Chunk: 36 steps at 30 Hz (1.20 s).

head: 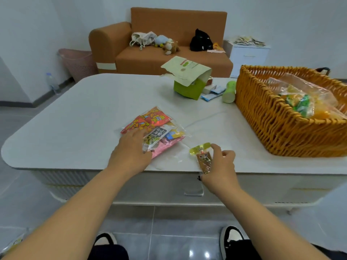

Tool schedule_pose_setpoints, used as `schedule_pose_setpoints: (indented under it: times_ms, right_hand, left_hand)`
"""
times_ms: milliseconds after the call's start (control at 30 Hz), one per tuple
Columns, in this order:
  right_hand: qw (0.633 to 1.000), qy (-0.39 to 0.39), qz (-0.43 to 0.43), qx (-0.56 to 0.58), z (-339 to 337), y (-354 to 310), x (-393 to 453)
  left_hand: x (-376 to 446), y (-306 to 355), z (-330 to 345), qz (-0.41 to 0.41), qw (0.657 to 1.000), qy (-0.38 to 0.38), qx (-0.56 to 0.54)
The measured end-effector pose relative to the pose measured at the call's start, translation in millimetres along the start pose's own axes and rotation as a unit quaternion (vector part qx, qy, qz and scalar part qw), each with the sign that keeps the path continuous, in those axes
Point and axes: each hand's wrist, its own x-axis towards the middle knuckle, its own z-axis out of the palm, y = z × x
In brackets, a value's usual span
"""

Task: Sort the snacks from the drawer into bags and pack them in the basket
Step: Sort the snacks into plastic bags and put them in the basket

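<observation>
1. The clear bag of snacks (pixel 155 132) lies flat on the counter (pixel 75 113), well left of the wicker basket (pixel 277 124); it is partly filled.
2. The left hand (pixel 131 151) rests on the bag's near end, fingers relaxed, pinning it.
3. The right hand (pixel 219 166) pinches a small wrapped snack (pixel 203 158) just right of the bag.
4. Sorting seems in hand; next, the mouth likely needs opening so the snack slips in.
5. The basket already holds one filled bag (pixel 300 98).

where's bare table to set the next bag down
Bare: the table's whole left side, beyond the snack bag under the left hand, and the strip between that bag and the basket. Crowded: far edge around the green box and bottle.
</observation>
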Motion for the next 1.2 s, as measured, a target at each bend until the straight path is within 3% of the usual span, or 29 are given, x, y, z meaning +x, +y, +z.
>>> schedule_pose_setpoints:
  times_ms: [67, 133, 300, 467, 667, 833, 967, 1200]
  right_hand:
    - [0.998, -0.039, -0.031, 0.029, -6, -5, 5]
    - [0.991, -0.068, -0.004, 0.111, -13, -14, 10]
    - [0.932, -0.145, 0.083, 0.321, -20, -38, 13]
    - [0.9, -0.288, 0.086, 0.314, -17, -49, 10]
    - [0.889, -0.213, 0.15, 0.377, 3, -58, 21]
    - [0.826, -0.139, 0.173, 0.518, 13, -70, 27]
    - [0.761, -0.168, 0.17, 0.603, 17, -77, 32]
    - [0.782, -0.155, 0.178, 0.577, 38, -86, 34]
  left_hand:
    - [-1, -2, -3, -0.002, 1.0, 0.011, -0.007]
    - [-3, -4, -5, 0.006, 1.0, 0.012, -0.012]
    - [-5, -3, -8, 0.018, 0.999, 0.029, -0.016]
    - [-5, 0, -7, -0.005, 0.999, 0.053, -0.009]
    - [-4, 2, -5, -0.001, 0.998, 0.06, -0.011]
    - [-7, 3, -6, 0.003, 0.998, 0.06, -0.021]
    - [-11, -1, -10, 0.0, 0.998, 0.049, -0.043]
    - [-16, -12, -15, -0.014, 0.993, 0.041, -0.11]
